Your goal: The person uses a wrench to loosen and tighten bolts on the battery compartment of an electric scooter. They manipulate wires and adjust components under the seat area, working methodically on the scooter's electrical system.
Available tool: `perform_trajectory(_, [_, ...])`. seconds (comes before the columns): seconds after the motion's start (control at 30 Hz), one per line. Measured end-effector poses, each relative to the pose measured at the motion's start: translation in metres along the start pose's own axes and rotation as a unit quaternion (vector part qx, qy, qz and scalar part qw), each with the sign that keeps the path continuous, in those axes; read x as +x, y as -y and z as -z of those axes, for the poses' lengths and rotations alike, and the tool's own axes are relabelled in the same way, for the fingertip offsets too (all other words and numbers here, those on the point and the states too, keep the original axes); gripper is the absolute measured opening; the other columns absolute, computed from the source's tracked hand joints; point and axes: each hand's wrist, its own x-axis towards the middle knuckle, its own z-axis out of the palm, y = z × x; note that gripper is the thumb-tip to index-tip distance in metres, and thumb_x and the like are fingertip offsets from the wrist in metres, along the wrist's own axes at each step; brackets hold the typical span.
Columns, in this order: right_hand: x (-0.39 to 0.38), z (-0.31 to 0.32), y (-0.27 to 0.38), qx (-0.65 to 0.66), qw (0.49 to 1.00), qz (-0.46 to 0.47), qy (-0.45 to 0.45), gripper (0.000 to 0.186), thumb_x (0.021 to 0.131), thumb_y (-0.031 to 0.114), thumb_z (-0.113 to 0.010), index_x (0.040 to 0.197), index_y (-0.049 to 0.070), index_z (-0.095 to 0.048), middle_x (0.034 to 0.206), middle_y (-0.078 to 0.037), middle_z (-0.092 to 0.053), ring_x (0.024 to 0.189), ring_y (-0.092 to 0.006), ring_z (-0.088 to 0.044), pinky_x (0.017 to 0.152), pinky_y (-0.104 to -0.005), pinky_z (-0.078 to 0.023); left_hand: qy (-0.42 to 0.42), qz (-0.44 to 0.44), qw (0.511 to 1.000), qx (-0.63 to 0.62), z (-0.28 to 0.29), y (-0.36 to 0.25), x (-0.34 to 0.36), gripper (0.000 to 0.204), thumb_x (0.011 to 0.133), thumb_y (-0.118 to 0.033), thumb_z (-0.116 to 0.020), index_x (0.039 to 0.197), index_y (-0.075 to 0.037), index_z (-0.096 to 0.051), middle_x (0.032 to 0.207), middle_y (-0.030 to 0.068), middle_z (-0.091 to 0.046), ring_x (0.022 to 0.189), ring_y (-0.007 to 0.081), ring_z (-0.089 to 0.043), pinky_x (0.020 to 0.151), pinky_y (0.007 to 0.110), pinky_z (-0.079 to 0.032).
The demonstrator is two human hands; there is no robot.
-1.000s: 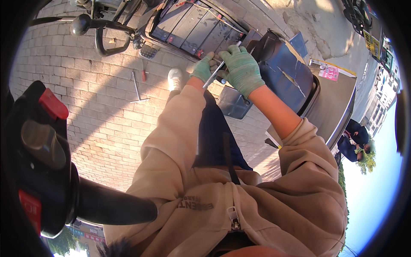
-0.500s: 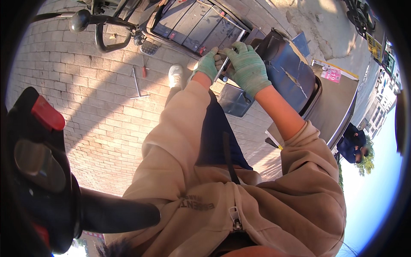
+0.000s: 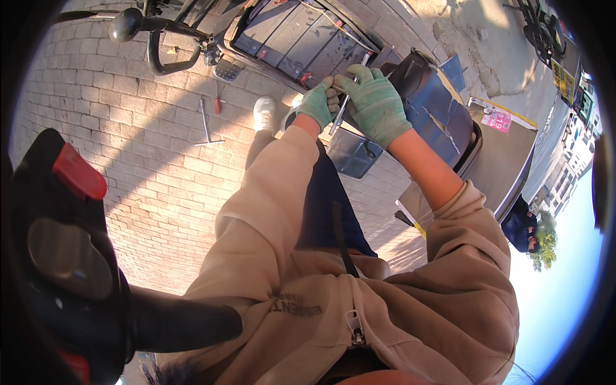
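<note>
Both hands wear pale green gloves with bare-looking greyish fingertips. My right hand (image 3: 377, 106) is closed around a silver metal bar, which looks like a T-handle wrench (image 3: 339, 116); its ends stick out above and below the fingers. Beside it, my left hand (image 3: 317, 105) has its fingers curled against the same tool near the middle. Where the tool's working end sits is hidden by the gloves. Just beyond the hands lies the edge of a vehicle's dark slatted footboard (image 3: 289, 38). A torn blue-black seat (image 3: 436, 119) is close to my right hand.
On the brick paving to the left lie another T-handle wrench (image 3: 206, 122) and a red-handled screwdriver (image 3: 218, 105). A dark plastic bin (image 3: 351, 153) stands below my hands. Pedal (image 3: 226, 70) and handlebar parts (image 3: 173, 67) are upper left; a black handlebar grip (image 3: 186, 324) juts in lower left.
The silver bar has turned slightly more upright between my hands. My left fingers have shifted a little along with it. The whole view has moved slightly.
</note>
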Motion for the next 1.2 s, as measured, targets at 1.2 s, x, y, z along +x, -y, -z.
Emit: perform_trajectory(1.2, [0.021, 0.002, -0.01, 0.308, 0.905, -0.231, 0.179, 0.029, 0.088, 0.026, -0.07, 0.11, 0.007, -0.064, 0.091, -0.007, -0.066, 0.082, -0.0246, -0.065, 0.07, -0.036, -0.051, 0.077, 0.025, 0.996, -0.035, -0.009, -0.001, -0.003, 0.027, 0.102, -0.032, -0.055, 0.089, -0.01, -0.062, 0.063, -0.0016, -0.05, 0.045, 0.0091, -0.036, 0.039, 0.025, -0.033])
